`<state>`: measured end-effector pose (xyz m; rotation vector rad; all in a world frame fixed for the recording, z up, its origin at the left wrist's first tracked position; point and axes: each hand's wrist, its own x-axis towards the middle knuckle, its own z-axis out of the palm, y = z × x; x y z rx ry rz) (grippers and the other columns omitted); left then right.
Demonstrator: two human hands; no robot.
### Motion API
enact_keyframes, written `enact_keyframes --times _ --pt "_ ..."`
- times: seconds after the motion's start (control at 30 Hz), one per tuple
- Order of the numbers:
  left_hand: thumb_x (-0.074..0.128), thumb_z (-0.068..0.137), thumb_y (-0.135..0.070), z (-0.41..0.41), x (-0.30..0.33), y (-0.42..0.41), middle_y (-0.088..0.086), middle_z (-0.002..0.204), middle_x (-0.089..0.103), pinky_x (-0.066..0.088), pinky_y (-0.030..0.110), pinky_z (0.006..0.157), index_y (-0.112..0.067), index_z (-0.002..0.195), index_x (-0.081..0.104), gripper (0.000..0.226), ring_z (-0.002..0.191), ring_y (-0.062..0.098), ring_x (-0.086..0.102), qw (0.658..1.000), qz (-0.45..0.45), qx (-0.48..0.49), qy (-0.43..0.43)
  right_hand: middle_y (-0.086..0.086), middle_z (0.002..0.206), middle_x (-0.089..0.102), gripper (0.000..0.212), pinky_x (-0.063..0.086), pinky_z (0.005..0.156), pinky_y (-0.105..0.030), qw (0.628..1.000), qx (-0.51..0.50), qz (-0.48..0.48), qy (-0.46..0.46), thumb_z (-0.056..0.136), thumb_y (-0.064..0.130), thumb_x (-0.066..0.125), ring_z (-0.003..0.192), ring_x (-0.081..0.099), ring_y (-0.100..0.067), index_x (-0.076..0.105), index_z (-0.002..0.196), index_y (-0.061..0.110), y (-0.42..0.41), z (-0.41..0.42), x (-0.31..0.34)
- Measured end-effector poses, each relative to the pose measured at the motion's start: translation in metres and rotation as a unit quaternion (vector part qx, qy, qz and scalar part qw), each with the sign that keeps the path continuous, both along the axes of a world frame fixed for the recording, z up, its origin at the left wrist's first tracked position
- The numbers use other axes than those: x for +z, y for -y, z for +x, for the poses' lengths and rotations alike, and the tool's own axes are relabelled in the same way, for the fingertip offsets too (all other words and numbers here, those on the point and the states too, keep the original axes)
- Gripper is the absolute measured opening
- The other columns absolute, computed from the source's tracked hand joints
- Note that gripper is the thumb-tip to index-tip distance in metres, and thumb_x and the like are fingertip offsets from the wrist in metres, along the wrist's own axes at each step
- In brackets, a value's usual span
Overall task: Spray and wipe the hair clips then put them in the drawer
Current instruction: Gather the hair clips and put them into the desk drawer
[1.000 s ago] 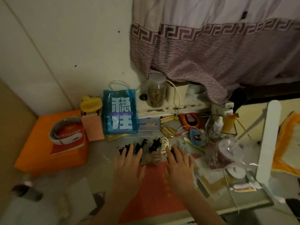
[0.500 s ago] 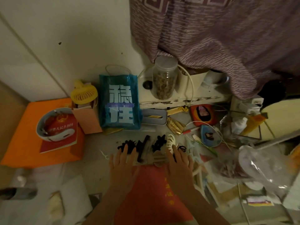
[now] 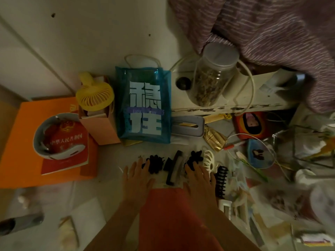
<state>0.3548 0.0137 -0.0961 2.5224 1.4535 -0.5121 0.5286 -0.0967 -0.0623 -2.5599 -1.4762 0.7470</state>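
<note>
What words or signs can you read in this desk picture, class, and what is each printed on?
"稳住": large pale characters on the blue bag.
"中华人民共和国": gold characters on the red booklet; the line beneath is too blurred to read.
Purple band across the bag: too blurred to read.
Papers at lower right: too blurred to read.

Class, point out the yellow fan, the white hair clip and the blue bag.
yellow fan (image 3: 95, 96), head view, grille centre.
white hair clip (image 3: 209, 160), head view, its curved teeth.
blue bag (image 3: 144, 105), head view, printed front.

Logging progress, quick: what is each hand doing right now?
Left hand: open, fingers straight, fingertips at the black hair clips, gripping nothing.
Right hand: open, fingers straight over the clips, holding nothing.
</note>
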Motion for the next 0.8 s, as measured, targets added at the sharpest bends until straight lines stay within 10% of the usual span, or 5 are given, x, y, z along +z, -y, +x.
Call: enact_keyframes --times 0.3,0.47,0.8 --pt "0.069 0.086 -0.019 -0.004 -0.02 -0.032 0.011 0.113 0.069 0.041 0.045 0.101 -0.011 0.125 0.062 0.04 0.104 0.03 0.064 0.972 -0.023 0.09 0.214 0.003 0.161 0.0 0.056 -0.008 0.117 -0.045 0.999 0.015 -0.05 -0.003 0.101 0.042 0.03 0.148 -0.004 -0.019 0.011 0.152 0.031 -0.028 0.0 -0.014" --pt "0.069 0.086 -0.01 0.0 -0.023 -0.039 0.011 0.075 0.069 0.049 0.034 0.063 -0.011 0.094 0.076 0.011 0.068 0.025 0.062 0.955 -0.047 0.142 0.256 0.002 0.161 -0.005 0.059 -0.01 0.116 -0.043 0.997 0.045 -0.062 0.01 0.101 0.041 0.027 0.148 -0.006 -0.018 0.001 0.153 0.028 -0.037 0.002 -0.015" --pt "0.075 0.081 -0.017 -0.004 0.001 -0.027 0.008 0.084 0.072 0.051 0.034 0.067 -0.016 0.103 0.075 0.022 0.076 0.023 0.064 0.919 -0.045 0.19 0.342 0.006 0.16 0.002 0.057 -0.007 0.116 -0.039 0.999 0.002 -0.038 -0.022 0.101 0.04 0.031 0.147 -0.003 -0.016 0.007 0.152 0.03 -0.036 0.002 -0.006"
